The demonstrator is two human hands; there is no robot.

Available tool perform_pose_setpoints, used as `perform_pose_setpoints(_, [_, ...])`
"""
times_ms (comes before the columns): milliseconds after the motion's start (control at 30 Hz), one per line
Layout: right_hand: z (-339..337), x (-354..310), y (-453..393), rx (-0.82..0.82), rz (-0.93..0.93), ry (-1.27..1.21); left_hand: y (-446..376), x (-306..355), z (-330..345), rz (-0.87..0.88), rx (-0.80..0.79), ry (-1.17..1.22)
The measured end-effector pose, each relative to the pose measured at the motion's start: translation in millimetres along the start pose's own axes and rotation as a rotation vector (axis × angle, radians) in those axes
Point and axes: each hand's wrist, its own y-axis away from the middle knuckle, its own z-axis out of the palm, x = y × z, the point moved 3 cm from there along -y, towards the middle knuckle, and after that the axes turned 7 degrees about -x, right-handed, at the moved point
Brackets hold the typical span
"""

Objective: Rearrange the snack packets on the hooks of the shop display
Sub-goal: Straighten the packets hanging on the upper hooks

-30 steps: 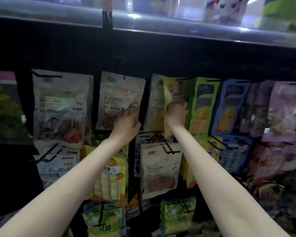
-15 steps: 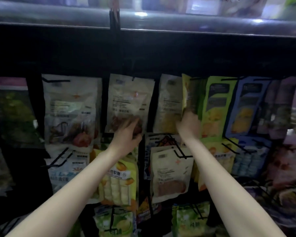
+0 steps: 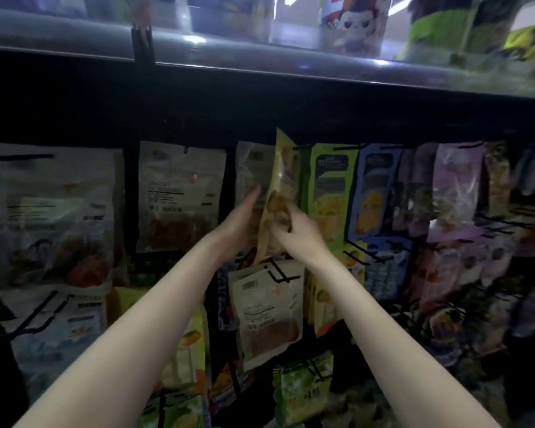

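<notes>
Both your bare forearms rise from the bottom of the frame and converge just right of centre. Your left arm enters at the lower left and slants up to the right. Your left hand is flat, fingers extended together and pointing up toward the upper middle, palm facing right. Your right arm enters at the lower right and slants up to the left. Your right hand is curled, with its fingers closed in a pinch around something yellow. The two hands sit just beside each other, wrists slightly apart.
</notes>
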Motion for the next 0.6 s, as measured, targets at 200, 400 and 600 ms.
perform_pose_setpoints(200, [-19, 33, 19, -0.212, 0.044, -0.109, -8, -1, 14, 0.168, 0.192, -0.563])
perform_pose_setpoints(400, [-48, 57, 7, -0.049, 0.093, -0.315, 6, 17, 14, 0.188, 0.239, -0.519])
perform_pose_setpoints(600, [-70, 76, -12, -0.162, -0.018, -0.56, 39, 32, 15, 0.152, 0.047, -0.327])
